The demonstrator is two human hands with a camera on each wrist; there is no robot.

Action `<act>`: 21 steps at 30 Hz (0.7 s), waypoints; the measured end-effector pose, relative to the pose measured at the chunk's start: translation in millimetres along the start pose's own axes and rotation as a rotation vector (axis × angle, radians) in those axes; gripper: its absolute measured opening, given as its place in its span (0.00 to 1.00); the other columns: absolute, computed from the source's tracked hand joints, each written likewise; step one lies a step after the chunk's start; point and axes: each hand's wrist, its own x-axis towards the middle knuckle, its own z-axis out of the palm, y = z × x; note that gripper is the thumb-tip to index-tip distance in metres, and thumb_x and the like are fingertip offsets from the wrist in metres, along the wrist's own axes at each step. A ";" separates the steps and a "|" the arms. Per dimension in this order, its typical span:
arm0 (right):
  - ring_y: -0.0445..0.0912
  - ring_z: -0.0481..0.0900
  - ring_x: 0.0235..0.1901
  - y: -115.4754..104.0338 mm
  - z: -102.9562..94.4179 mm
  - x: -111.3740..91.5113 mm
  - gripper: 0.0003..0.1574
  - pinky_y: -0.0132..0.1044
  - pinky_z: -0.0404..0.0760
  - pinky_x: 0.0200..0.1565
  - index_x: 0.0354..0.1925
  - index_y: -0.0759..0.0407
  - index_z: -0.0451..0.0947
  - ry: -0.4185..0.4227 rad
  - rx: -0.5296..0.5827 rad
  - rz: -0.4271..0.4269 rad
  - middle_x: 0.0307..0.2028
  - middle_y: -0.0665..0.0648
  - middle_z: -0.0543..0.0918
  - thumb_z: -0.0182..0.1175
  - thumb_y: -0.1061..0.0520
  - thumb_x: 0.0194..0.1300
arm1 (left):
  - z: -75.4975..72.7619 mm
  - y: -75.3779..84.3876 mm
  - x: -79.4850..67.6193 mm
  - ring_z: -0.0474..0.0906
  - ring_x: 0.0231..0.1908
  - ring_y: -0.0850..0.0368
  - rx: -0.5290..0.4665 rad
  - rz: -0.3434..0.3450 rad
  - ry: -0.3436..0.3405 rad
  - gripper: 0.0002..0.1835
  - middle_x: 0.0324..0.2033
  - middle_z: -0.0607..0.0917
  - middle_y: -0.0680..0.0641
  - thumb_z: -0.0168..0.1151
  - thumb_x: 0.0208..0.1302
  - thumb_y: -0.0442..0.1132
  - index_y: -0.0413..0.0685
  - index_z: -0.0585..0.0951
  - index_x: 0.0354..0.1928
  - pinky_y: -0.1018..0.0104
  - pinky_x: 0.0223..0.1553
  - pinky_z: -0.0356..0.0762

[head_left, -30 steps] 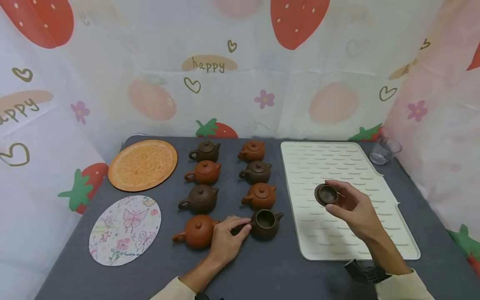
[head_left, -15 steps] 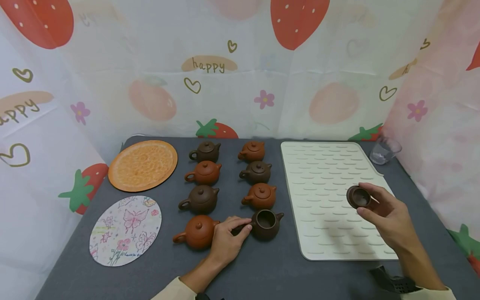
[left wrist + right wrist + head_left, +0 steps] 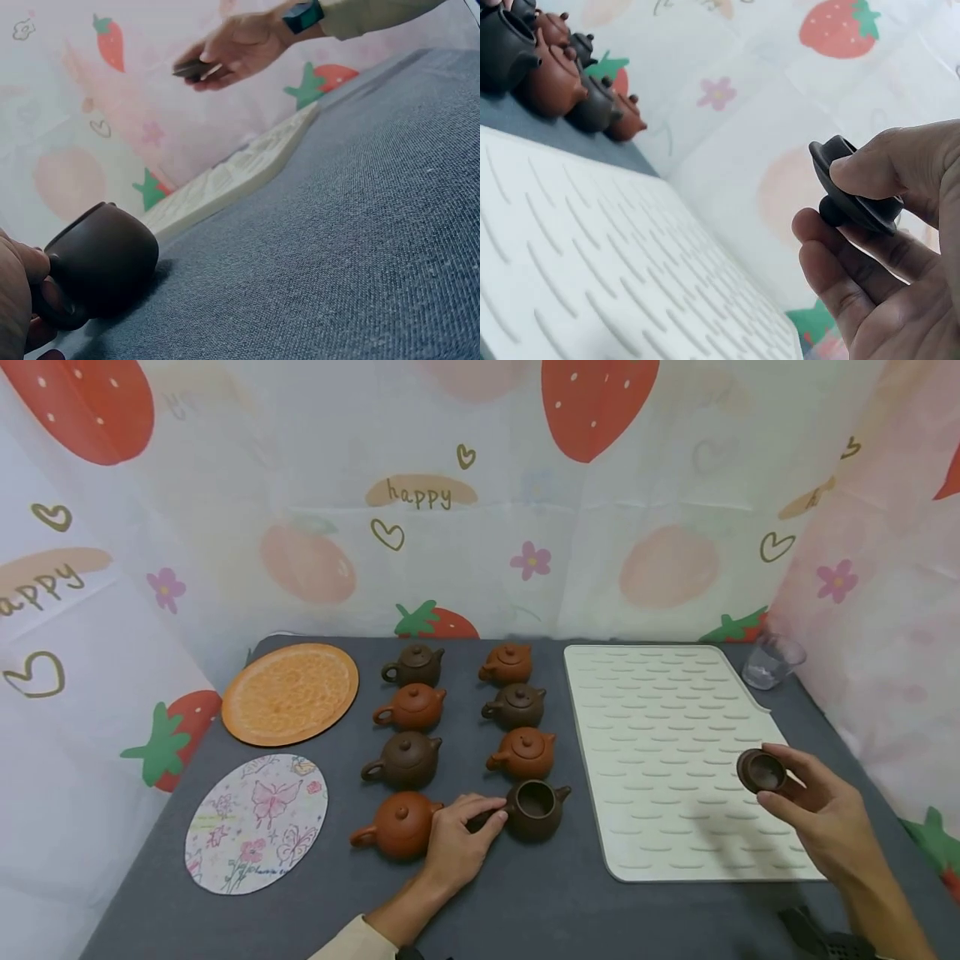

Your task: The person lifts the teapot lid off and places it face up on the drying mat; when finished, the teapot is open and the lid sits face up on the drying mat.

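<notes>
My left hand point(image 3: 459, 843) pinches the handle of a dark brown teapot point(image 3: 534, 827) that stands without its lid on the cloth, at the front of the right-hand row. Its round opening faces up. In the left wrist view the same teapot point(image 3: 105, 259) shows its loop handle between finger and thumb. My right hand point(image 3: 821, 810) holds the dark teapot lid point(image 3: 762, 772) above the white mat's right side, its hollow underside turned toward the head camera. The right wrist view shows the lid point(image 3: 855, 187) tilted, thumb on the rim, knob pointing down toward the fingers.
Two rows of brown and reddish teapots point(image 3: 405, 760) stand left of the white ridged mat point(image 3: 645, 760). An orange round mat point(image 3: 291, 693) and a butterfly-patterned round mat point(image 3: 258, 822) lie at left. A clear cup point(image 3: 771, 662) is at the back right corner, beside the patterned curtain point(image 3: 585, 527).
My right hand has carried the lid rightward across the white mat and slightly closer to me. The left hand stays at the teapot's handle.
</notes>
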 end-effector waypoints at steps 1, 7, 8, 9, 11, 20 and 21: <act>0.49 0.76 0.54 0.6 -1.8 -2.1 0.37 0.32 0.77 0.47 0.64 0.85 0.54 -0.003 0.006 0.002 0.59 0.64 0.71 0.42 0.91 0.55 | 0.3 0.0 -0.2 0.80 0.38 0.57 0.000 0.003 0.000 0.08 0.35 0.85 0.55 0.69 0.60 0.33 0.45 0.87 0.42 0.64 0.41 0.77; 0.45 0.77 0.54 4.3 -9.2 -15.9 0.36 0.30 0.77 0.46 0.65 0.81 0.56 0.037 -0.050 0.076 0.60 0.59 0.71 0.45 0.87 0.59 | 0.2 2.3 0.8 0.80 0.39 0.58 0.006 0.005 0.007 0.08 0.35 0.85 0.54 0.69 0.59 0.31 0.44 0.88 0.41 0.65 0.42 0.77; 0.44 0.77 0.54 5.0 -10.1 -18.3 0.36 0.30 0.77 0.45 0.66 0.80 0.57 0.047 -0.058 0.091 0.60 0.59 0.71 0.45 0.87 0.59 | 0.0 2.5 0.9 0.80 0.39 0.58 0.007 0.007 0.009 0.08 0.35 0.85 0.54 0.69 0.59 0.31 0.44 0.88 0.41 0.65 0.42 0.77; 0.43 0.77 0.54 6.0 -11.0 -20.5 0.36 0.29 0.77 0.45 0.66 0.79 0.57 0.057 -0.066 0.106 0.59 0.58 0.71 0.45 0.87 0.59 | -0.1 2.7 0.9 0.80 0.39 0.58 0.008 0.009 0.009 0.08 0.35 0.85 0.54 0.69 0.59 0.31 0.44 0.88 0.41 0.65 0.42 0.77; 0.43 0.77 0.53 8.0 -12.9 -25.3 0.37 0.29 0.77 0.44 0.66 0.77 0.59 0.074 -0.075 0.136 0.59 0.57 0.72 0.45 0.87 0.59 | -0.5 3.2 1.0 0.80 0.39 0.58 0.007 0.008 0.006 0.08 0.34 0.85 0.54 0.69 0.59 0.30 0.43 0.87 0.41 0.65 0.41 0.77; 0.38 0.77 0.52 16.8 -21.4 -44.0 0.37 0.28 0.77 0.44 0.68 0.67 0.63 0.124 -0.162 0.254 0.59 0.49 0.74 0.50 0.82 0.62 | -0.7 3.4 -0.2 0.80 0.39 0.59 -0.012 -0.012 -0.003 0.09 0.35 0.85 0.53 0.68 0.59 0.31 0.43 0.87 0.42 0.64 0.41 0.78; 0.38 0.77 0.51 17.3 -22.5 -45.3 0.36 0.28 0.77 0.44 0.68 0.67 0.63 0.126 -0.185 0.265 0.59 0.48 0.74 0.51 0.81 0.63 | -0.7 3.3 -0.3 0.80 0.39 0.58 -0.015 -0.013 -0.004 0.09 0.35 0.85 0.53 0.68 0.59 0.31 0.43 0.87 0.42 0.63 0.41 0.78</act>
